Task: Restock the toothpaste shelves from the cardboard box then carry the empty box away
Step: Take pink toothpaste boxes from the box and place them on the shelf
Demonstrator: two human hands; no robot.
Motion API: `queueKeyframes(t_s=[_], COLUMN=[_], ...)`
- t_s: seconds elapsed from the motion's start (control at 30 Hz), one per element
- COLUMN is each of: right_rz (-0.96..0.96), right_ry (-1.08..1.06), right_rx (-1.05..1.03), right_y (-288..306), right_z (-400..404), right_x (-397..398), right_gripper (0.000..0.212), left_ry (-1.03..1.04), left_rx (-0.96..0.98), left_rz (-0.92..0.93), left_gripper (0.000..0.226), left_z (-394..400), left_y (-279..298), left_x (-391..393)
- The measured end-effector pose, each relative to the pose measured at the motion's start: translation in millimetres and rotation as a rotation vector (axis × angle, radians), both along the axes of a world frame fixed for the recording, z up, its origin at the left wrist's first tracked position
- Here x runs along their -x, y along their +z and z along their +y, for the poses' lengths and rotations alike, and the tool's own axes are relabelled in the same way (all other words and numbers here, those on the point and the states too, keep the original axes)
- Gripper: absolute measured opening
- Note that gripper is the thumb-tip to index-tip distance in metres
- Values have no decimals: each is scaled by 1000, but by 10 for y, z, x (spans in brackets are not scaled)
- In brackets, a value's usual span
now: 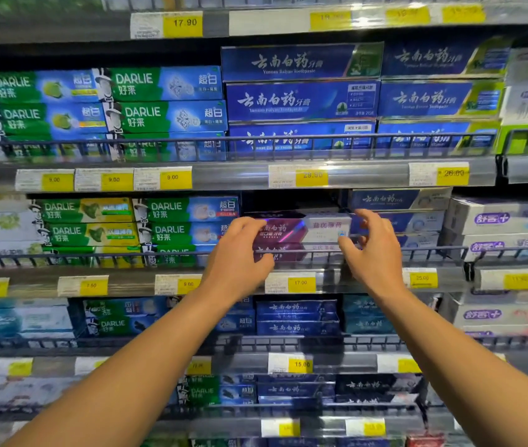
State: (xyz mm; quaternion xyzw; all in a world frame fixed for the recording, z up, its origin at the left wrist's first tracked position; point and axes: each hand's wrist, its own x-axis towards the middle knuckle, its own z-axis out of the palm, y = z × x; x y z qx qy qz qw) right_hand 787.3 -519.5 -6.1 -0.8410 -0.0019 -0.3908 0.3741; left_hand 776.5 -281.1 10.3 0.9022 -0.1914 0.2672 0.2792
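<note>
A purple and white toothpaste box (291, 230) lies lengthwise on top of another purple box (307, 254) on the middle shelf (127, 283), under a dark gap in the row. My left hand (236, 253) grips its left end, fingers over the top and thumb underneath. Beside its right end, my right hand (375, 250) has its fingers spread and its thumb tip at the box's end; it holds nothing. The cardboard box is out of view.
Green Darlie boxes (178, 221) fill the space to the left and blue boxes (398, 211) to the right. A low wire rail (95, 258) runs along the shelf front. Shelves above and below are stocked, with yellow price tags (301, 282) on the edges.
</note>
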Motion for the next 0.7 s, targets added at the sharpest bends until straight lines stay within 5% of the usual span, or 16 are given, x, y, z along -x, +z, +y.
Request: queueKeyframes(t_s=[0.27, 0.7], right_rz=[158, 785], right_ry=[41, -60], right_rx=[114, 153], right_y=[-737, -2511], right_z=[250, -39], right_x=[933, 2639], right_gripper=[40, 49], left_ry=[-174, -291], left_rx=[307, 274], left_rz=[268, 914], left_gripper=[42, 45], left_z=[-62, -598], left_y=[-669, -2514], left_x=[608, 1844])
